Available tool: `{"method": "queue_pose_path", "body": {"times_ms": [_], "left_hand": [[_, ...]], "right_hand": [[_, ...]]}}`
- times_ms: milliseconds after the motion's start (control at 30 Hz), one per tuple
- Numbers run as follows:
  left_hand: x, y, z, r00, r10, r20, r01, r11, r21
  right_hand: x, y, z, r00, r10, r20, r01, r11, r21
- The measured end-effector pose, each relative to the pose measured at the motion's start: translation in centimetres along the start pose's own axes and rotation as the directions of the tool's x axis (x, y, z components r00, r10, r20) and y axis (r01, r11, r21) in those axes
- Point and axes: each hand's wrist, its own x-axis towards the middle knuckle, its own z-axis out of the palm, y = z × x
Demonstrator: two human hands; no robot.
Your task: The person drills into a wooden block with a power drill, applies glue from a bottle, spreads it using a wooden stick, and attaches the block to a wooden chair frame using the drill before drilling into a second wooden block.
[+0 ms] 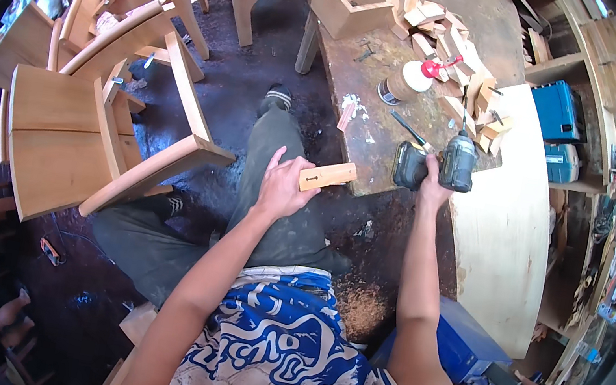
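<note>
The stained, rough wooden surface (367, 157) lies ahead, slightly to your right. Your right hand (431, 185) wraps the grip of the dark cordless drill (459, 166); it's likely dense and battery-heavy, so hold it there. Whether it rests on the surface is hard to tell. Above your lap, your left hand's (282, 189) fingers pinch one end of a smooth, pale wood block (329, 176), probably light and stiff; grip its long sides.

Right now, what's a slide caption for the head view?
Left hand holding a wood block, right hand gripping a drill at the table.
</note>
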Motion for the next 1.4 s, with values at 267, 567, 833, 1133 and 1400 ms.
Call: {"method": "queue_pose_path", "body": {"times_ms": [267,567,833,1133,1400], "left_hand": [[0.1,0.2,-0.2,1.000,-0.012,0.024,0.013,1.000,-0.017],[0.2,0.0,-0.1,0.999,0.022,-0.025,-0.022,1.000,-0.007],[0.0,-0.1,-0.2,1.000,-0.012,0.013,0.013,1.000,-0.012],[0.2,-0.1,-0.2,1.000,-0.019,0.011,0.019,1.000,-0.006],[0.2,-0.1,-0.3,0.999,-0.028,0.025,0.028,1.000,-0.013]], "right_hand": [[-2.8,-4.5,-7.3,0.946,0.131,0.295,-0.164,0.982,0.090],[-2.9,-9.0,-10.2,0.698,0.344,0.627,0.061,0.844,-0.532],[-2.4,-8.9,-8.0,0.655,0.396,0.644,0.016,0.844,-0.536],[-2.3,-8.9,-8.1,0.660,0.423,0.621,0.005,0.824,-0.567],[-2.7,-9.9,-7.2,0.645,0.409,0.645,0.040,0.825,-0.564]]}}
